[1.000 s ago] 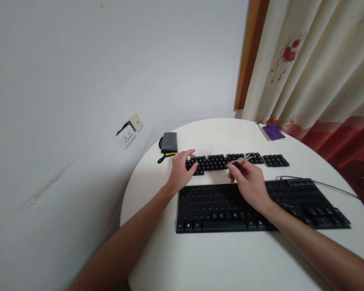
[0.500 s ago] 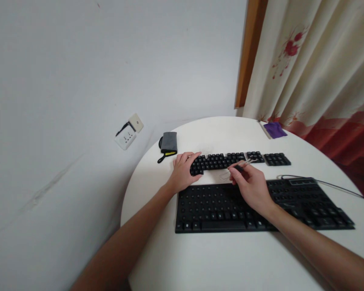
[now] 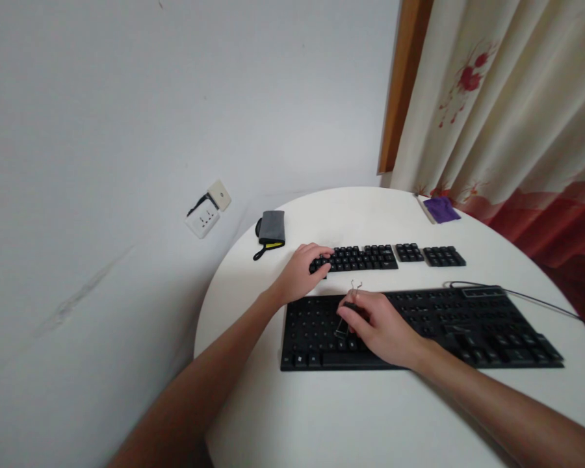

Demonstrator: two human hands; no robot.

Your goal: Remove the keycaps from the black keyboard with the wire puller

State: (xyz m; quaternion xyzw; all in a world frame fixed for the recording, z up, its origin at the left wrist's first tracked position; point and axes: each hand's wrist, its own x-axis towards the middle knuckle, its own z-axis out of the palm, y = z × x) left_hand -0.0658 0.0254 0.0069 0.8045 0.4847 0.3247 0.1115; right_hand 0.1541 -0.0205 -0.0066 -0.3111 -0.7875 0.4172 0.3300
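Note:
My right hand is closed around a keycap puller with a dark handle and thin wire loops. It is over the left half of a black keyboard, where many keycaps are off and bare switches show. Whether a keycap sits in the lower loop I cannot tell. Beyond the keyboard lie rows of loose black keycaps. At their left end rests my left hand, thumb and fingers apart and touching the keycaps there.
Two smaller keycap groups, one block and another block, lie to the right. A grey pouch with a black loop is at the table's left edge, a purple cloth at the back right. The keyboard cable runs right across the white table.
My right hand has come nearer and to the left with the keycap puller, from beside the loose keycaps to over the keyboard. My left hand has shifted slightly right along the keycaps.

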